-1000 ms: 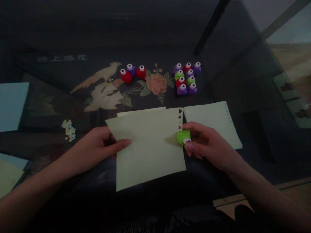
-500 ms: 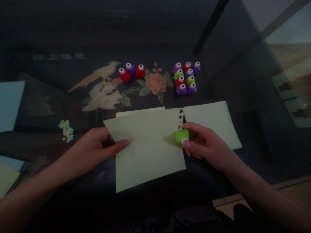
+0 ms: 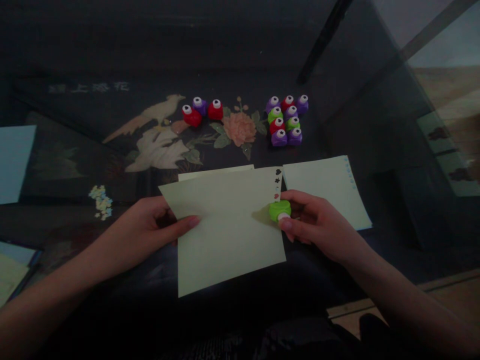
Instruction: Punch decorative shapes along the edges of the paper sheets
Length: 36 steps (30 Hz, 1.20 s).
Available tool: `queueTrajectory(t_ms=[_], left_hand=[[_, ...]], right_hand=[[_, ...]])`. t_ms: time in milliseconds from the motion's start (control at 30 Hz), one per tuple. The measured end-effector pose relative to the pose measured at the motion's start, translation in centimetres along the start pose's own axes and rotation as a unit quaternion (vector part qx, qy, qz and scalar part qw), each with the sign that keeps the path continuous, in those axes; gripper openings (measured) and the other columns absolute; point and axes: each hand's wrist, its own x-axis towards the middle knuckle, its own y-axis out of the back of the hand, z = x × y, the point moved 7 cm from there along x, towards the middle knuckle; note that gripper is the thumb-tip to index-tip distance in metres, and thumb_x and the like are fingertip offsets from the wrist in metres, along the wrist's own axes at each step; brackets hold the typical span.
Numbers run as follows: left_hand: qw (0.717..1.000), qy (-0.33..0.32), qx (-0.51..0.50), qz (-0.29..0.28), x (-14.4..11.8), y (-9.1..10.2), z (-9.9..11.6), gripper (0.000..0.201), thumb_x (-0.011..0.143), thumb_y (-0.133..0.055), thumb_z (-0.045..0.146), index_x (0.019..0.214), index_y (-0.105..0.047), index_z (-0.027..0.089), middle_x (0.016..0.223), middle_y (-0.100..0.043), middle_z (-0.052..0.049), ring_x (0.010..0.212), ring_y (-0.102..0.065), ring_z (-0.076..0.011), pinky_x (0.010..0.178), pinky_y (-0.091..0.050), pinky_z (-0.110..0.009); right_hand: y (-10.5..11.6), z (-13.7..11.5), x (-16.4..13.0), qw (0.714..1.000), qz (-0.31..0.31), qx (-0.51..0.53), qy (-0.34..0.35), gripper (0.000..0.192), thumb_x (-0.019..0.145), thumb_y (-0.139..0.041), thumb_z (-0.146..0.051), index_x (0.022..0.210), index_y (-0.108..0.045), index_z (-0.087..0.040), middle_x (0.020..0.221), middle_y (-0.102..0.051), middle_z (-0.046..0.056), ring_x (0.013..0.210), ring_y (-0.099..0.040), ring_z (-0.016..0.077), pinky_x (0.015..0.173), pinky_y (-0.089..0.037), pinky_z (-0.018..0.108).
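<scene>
Left hand (image 3: pixel 167 222) pinches paper (image 3: pixel 225 225) near the front edge of the desk (image 3: pixel 221 156); right hand (image 3: pixel 320 225) clasps green punch (image 3: pixel 279 209), thumb shifted farther over its button (image 3: pixel 284 217), seemingly pressing.

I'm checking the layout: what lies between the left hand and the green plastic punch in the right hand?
In the head view, a pale rectangular sheet of paper spans the stretch between the left hand and the green plastic punch.

The pale sheet (image 3: pixel 225 235), partly hidden by the green punch (image 3: pixel 279 211), covers most fingers of the left hand (image 3: pixel 154 227) and part of a second sheet (image 3: pixel 193 176). Toward the left edge of the table (image 3: pixel 232 157), a blue sheet (image 3: pixel 15 164) is cut off; the paper scraps (image 3: pixel 101 202) are too small to distinguish.
</scene>
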Motion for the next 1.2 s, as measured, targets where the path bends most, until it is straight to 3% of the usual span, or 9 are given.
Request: queueTrajectory(t_ms=[467,800,1200], left_hand=[[0.999,0.004,-0.03,-0.038,-0.1,-0.6,0.0,0.026,0.076,-0.062,0.04,0.08,-0.069,0.016,0.079,-0.075,-0.002,0.071,-0.067,-0.0174,0.063,-0.053,-0.026],[0.999,0.013,-0.012,-0.049,0.1,-1.0,0.0,0.03,0.075,-0.06,0.047,0.074,-0.067,0.019,0.07,-0.072,-0.004,0.063,-0.064,-0.0201,0.055,-0.051,-0.027],[0.998,0.026,-0.008,-0.053,0.5,-1.6,0.1,0.034,0.076,-0.058,0.05,0.081,-0.067,0.017,0.071,-0.071,-0.006,0.065,-0.065,-0.022,0.059,-0.054,-0.031]], right_hand=[[-0.2,-0.3,0.1,1.0,-0.001,-0.001,-0.001,0.029,0.075,-0.072,-0.029,0.098,-0.058,-0.018,0.064,-0.058,-0.005,0.043,-0.04,0.0045,0.037,-0.027,0.02],[0.3,0.1,-0.1,1.0,0.01,0.013,0.013,0.031,0.076,-0.074,-0.034,0.098,-0.06,-0.018,0.066,-0.058,-0.004,0.046,-0.044,0.0057,0.039,-0.029,0.021],[1.0,0.0,0.1,0.999,0.016,-0.006,0.028,0.027,0.078,-0.073,-0.036,0.094,-0.061,-0.018,0.061,-0.056,-0.005,0.045,-0.043,0.006,0.04,-0.03,0.021]])
